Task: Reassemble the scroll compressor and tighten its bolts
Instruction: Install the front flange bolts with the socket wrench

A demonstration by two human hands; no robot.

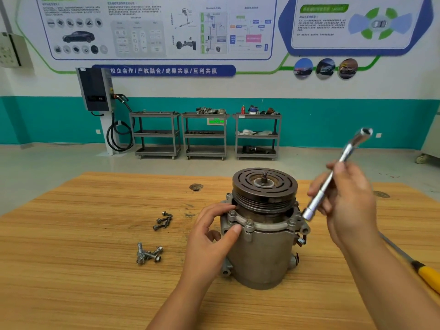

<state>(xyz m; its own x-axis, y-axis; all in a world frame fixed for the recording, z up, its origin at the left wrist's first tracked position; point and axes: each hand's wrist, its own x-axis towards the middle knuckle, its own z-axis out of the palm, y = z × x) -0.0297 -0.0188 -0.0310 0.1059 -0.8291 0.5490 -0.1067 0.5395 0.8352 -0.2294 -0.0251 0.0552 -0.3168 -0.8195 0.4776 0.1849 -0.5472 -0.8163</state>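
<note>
The scroll compressor (262, 253) stands upright on the wooden table (95, 234), its dark grooved pulley on top. Several bolts sit in its flange below the pulley. My left hand (209, 236) grips the compressor's left side at the flange, thumb on the rim. My right hand (350, 201) holds a chrome L-shaped socket wrench (333, 177) tilted, with its lower socket end next to a bolt at the flange's right side. Two small heaps of loose bolts lie left of the compressor: the far bolts (163, 220) and the near bolts (148, 254).
A yellow-handled screwdriver (426, 275) lies on the table at the right, behind my right forearm. Beyond the table's far edge is open floor, with three grey shelf carts (206, 134) and a charging station (97, 91) against the wall.
</note>
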